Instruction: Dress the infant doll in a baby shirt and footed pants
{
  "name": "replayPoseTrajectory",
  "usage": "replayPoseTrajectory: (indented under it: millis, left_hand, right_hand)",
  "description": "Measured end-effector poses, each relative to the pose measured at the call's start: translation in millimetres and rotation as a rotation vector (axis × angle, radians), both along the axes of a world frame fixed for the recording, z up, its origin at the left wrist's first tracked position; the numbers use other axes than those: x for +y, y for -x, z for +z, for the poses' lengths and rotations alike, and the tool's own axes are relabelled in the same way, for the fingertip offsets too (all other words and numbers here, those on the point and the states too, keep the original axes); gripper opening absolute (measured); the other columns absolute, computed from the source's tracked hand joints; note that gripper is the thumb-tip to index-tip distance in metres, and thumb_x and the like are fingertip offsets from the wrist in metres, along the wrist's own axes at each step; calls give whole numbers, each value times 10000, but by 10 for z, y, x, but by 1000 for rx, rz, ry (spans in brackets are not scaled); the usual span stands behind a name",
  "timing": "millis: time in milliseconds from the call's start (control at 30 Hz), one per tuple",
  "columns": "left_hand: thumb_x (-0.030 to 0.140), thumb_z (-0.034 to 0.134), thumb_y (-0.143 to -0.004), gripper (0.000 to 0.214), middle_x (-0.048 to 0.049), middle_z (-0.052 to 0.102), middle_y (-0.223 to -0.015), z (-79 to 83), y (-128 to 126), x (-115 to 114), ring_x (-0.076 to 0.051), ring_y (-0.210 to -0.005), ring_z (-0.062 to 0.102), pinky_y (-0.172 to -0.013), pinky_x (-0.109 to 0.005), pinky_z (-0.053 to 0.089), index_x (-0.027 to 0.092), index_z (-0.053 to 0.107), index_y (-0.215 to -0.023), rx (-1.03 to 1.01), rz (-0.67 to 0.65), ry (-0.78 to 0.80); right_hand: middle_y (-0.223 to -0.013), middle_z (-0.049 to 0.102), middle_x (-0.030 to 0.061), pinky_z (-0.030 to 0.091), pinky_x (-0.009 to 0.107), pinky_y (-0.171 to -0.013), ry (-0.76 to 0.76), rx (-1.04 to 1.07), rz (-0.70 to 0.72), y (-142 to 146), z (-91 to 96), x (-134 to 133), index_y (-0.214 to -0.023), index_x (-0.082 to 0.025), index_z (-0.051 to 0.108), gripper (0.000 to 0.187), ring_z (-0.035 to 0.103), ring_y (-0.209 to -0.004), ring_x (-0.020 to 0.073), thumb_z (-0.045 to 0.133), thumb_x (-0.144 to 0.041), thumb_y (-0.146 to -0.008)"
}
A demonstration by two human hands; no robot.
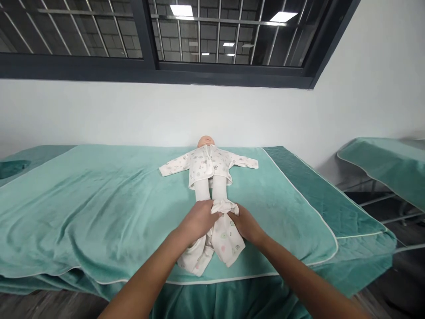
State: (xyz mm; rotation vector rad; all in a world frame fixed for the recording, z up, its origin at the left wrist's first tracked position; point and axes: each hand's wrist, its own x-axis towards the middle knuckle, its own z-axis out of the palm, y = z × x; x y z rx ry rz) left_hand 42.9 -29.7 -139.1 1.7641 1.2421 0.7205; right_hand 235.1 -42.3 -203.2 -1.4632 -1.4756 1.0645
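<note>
A baby doll (207, 166) lies on its back on a teal towel (99, 208), head toward the wall, arms spread. It wears a white printed top, and its white legs point toward me. A pair of small white printed trousers (223, 241) lies bunched at the doll's feet. My left hand (198, 219) grips the left side of the trousers' waistband, fingers closed on the cloth. My right hand (246, 223) pinches the right side of the same waistband. Both hands sit just below the doll's feet.
The towel covers a table-like bed with a darker teal cover (332, 195), its front edge close to me. A second teal-covered bed (388, 166) stands at the right, with a gap of floor between. A white wall and a dark-framed window (156, 66) lie behind.
</note>
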Motion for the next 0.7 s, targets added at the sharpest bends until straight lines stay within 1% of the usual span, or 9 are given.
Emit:
replayPoseTrajectory:
  millis: [67,200,367,500,600,700]
  left_hand:
    - [330,647,-771,130,-82,739,-872,17,-28,-8,-280,-816,658,-663,-309,411,218,702,-808,15,-54,19]
    - [334,639,-770,209,-80,752,-978,18,-53,-4,-304,-912,670,-745,-337,447,216,721,-922,-1,-75,94]
    - [369,726,-717,284,-90,754,-972,-53,-83,-54,-310,-944,669,-805,-368,488,183,729,-932,-253,-44,233]
    - [424,718,-757,361,-106,744,-1007,-57,-84,-118,-310,-962,667,-821,-387,498,168,716,-1010,-344,-14,282]
    - [463,700,-785,389,-104,736,-1030,2,-67,-128,-307,-984,661,-837,-388,498,167,707,-1037,-348,-29,293]
    - [488,682,-810,400,-99,729,-1044,82,-49,-102,-300,-1004,652,-865,-389,493,162,702,-1043,-337,-75,302]
  right_hand:
    - [-1068,722,88,456,453,-914,-28,-46,-35,42,-19,-8,-993,-234,658,260,633,-1033,304,540,-436,-878]
    - [-1113,696,98,443,449,-938,-41,-69,-24,78,-16,-46,-1042,-238,613,298,626,-1048,293,461,-473,-938]
    - [-1117,659,90,442,421,-954,-114,-4,-3,77,-26,-145,-1035,-236,570,335,610,-1041,266,402,-519,-974]
    - [-1042,637,67,452,383,-936,-147,53,-45,79,-45,-192,-992,-249,538,300,607,-1011,246,396,-514,-980]
    - [-950,615,42,463,364,-875,-213,107,-89,83,-82,-161,-946,-251,520,264,599,-918,228,413,-491,-973]
    - [-876,590,18,463,340,-791,-299,189,-159,98,-105,-81,-896,-241,510,227,564,-830,203,453,-452,-954]
